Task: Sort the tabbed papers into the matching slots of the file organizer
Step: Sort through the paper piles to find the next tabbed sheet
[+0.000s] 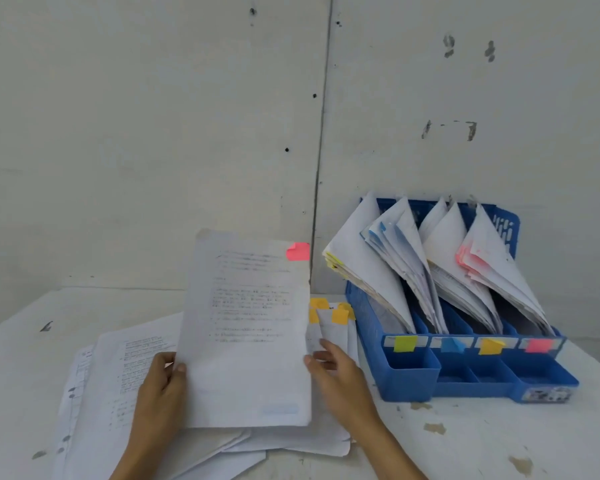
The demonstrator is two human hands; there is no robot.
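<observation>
The left hand (163, 382) pinches the sheet (246, 341) at its lower left edge, thumb on the front. It holds the sheet raised and facing the person, most likely so the pink tab (298, 251) at the top right corner can be checked against the labels. The right hand (340, 372) is at the sheet's right edge, above the pile (118, 375). Its fingertips are blurred and partly behind the paper, so whether it grips, steadies or merely rests there cannot be told.

The organizer (409, 375) stands on the table (499, 431) just right of the hands, its four slots marked yellow-green, blue, orange and pink from left to right. The pink label (537, 345) puts the matching slot at the far right, farthest from the sheet, where filed papers (492, 265) lean. Orange-tabbed sheets (333, 318) peek out between sheet and organizer, mostly hidden. The held sheet covers the middle of the pile, the print is too blurred to read, and both forearms are cut off at the bottom edge
</observation>
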